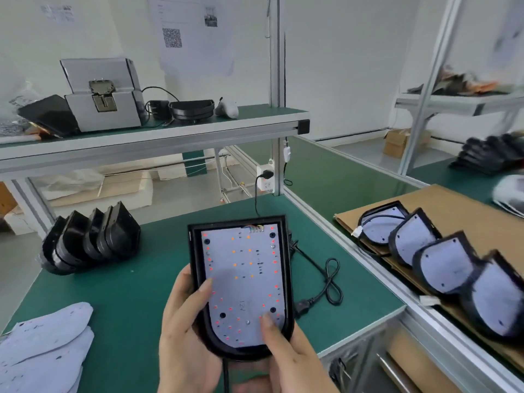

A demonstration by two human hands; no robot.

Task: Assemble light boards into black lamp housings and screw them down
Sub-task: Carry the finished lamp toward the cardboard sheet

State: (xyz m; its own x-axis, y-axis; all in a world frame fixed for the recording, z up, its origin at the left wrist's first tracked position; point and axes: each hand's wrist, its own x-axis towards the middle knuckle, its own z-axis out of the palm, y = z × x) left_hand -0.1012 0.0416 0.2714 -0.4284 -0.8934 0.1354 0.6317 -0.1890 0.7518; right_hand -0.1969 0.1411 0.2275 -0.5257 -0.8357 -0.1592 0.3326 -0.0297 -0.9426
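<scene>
A black lamp housing point(287, 268) is held up over the green bench, with a white light board point(243, 282) seated inside it; red and orange dots glow on the board. My left hand point(181, 330) grips the housing's left edge, thumb resting on the board. My right hand point(286, 358) holds the lower right, thumb pressing the board near its bottom. A black cable hangs from the housing's underside between my hands.
Empty black housings point(90, 239) stand stacked at the left. Loose light boards point(48, 347) lie at the lower left. Assembled lamps point(442, 265) lean in a row on cardboard point(453, 205) at the right. A coiled black power cord point(326, 279) lies beside the housing.
</scene>
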